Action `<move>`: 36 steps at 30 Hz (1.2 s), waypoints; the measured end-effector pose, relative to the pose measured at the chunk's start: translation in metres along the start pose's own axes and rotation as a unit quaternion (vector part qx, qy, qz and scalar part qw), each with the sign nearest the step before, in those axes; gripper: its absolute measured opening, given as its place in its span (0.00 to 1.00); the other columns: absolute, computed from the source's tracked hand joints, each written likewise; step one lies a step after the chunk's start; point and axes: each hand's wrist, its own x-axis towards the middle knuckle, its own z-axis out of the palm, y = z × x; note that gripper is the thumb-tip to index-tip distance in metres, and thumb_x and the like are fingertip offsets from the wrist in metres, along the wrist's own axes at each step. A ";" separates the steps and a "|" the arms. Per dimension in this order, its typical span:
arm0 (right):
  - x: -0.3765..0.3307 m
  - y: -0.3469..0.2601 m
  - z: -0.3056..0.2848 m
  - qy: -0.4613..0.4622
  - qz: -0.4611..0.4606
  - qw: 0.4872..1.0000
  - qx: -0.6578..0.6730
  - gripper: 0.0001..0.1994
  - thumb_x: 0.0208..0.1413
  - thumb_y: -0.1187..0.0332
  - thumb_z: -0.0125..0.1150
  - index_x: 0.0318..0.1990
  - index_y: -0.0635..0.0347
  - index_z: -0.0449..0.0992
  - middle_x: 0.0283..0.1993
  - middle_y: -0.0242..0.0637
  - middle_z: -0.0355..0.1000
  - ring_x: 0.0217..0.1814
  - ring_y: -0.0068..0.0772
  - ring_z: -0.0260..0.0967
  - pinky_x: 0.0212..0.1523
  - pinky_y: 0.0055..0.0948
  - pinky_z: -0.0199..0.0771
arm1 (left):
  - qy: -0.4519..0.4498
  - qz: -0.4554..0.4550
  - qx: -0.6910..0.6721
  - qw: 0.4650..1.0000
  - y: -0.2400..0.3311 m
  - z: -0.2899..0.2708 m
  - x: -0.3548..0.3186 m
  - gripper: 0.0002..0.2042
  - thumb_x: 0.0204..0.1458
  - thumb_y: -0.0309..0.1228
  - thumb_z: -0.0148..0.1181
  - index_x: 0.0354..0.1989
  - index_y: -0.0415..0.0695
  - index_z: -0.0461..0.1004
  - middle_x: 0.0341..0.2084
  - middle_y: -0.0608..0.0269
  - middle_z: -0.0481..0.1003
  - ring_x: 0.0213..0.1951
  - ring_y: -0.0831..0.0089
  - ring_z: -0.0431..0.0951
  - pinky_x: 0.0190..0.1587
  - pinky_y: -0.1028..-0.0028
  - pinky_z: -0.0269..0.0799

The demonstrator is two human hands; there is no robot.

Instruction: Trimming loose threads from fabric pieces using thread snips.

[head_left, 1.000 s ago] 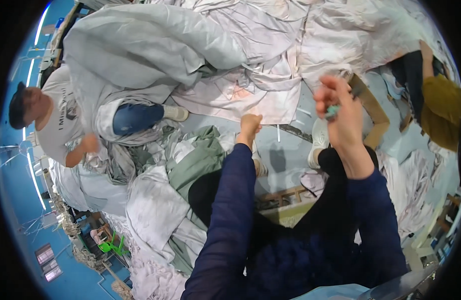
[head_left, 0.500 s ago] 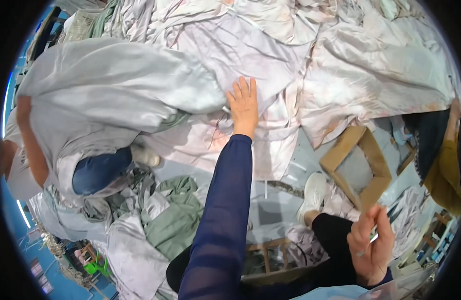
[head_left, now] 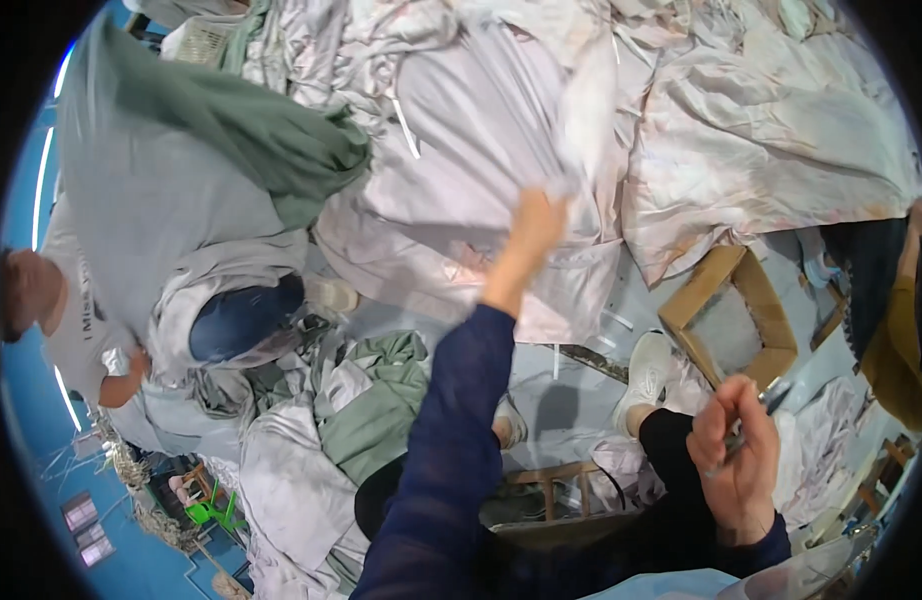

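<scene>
My left hand [head_left: 541, 222], smeared by motion, is closed on a pale pinkish-white cloth [head_left: 486, 110]. Tight folds in the fabric run toward the fist. More of the sheet hangs below, toward the floor. My right hand [head_left: 733, 455] is held up above my right thigh, its fingers curled inward. Something small and shiny shows by its fingertips, too small to name. To the right of the sheet lies another crumpled, stained pale cloth [head_left: 761, 150].
At left a co-worker [head_left: 66, 310] sits by a raised grey-green cloth [head_left: 171, 130]. Heaped green and white fabric [head_left: 376, 400] lies on the floor. An open cardboard box [head_left: 681, 300] stands at right, near another person's mustard sleeve [head_left: 886, 350]. A green chair [head_left: 216, 510] is at lower left.
My left hand has gone from lying flat to a grip, drawing the cloth rightward and nearer. The co-worker's cloth has swung up and left, showing its green part. My right hand stays nearly in place.
</scene>
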 end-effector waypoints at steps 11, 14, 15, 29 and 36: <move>0.011 0.059 -0.032 -0.041 -0.352 0.821 -0.447 0.16 0.61 0.58 0.54 0.32 0.63 0.76 0.26 0.26 0.70 0.24 0.17 0.62 0.21 0.22 0.57 | -0.234 -0.318 -0.281 0.875 0.114 -0.074 -0.341 0.20 0.57 0.42 0.53 0.36 0.33 0.77 0.21 0.62 0.73 0.24 0.72 0.70 0.29 0.69 0.67; 0.023 0.081 -0.051 -0.008 -0.435 0.709 -0.555 0.18 0.57 0.56 0.60 0.31 0.66 0.77 0.24 0.26 0.70 0.25 0.18 0.63 0.24 0.25 0.61 | -0.221 -0.268 -0.277 0.896 0.157 -0.097 -0.394 0.19 0.58 0.41 0.53 0.36 0.33 0.78 0.21 0.67 0.72 0.25 0.79 0.67 0.26 0.72 0.64; 0.020 0.090 -0.052 -0.012 -0.423 0.712 -0.560 0.19 0.54 0.56 0.63 0.31 0.68 0.78 0.23 0.27 0.71 0.25 0.20 0.63 0.26 0.26 0.63 | -0.218 -0.273 -0.280 0.894 0.178 -0.109 -0.417 0.19 0.58 0.41 0.53 0.37 0.33 0.77 0.21 0.67 0.72 0.25 0.79 0.67 0.26 0.72 0.64; -0.190 0.122 -0.098 -0.229 -0.366 0.878 -0.205 0.06 0.55 0.72 0.58 0.37 0.65 0.77 0.31 0.23 0.71 0.31 0.13 0.63 0.33 0.19 0.64 | -0.531 0.030 -0.294 0.794 0.253 -0.164 -0.569 0.16 0.58 0.39 0.56 0.25 0.39 0.74 0.19 0.64 0.71 0.27 0.75 0.69 0.33 0.68 0.68; -0.309 0.113 -0.214 -0.204 -0.286 0.916 -0.195 0.11 0.47 0.74 0.63 0.38 0.58 0.68 0.39 0.31 0.68 0.40 0.22 0.63 0.44 0.25 0.64 | -0.247 -0.142 -0.476 0.832 0.159 -0.204 -0.488 0.27 0.55 0.39 0.62 0.60 0.39 0.64 0.49 0.56 0.73 0.51 0.70 0.71 0.52 0.72 0.68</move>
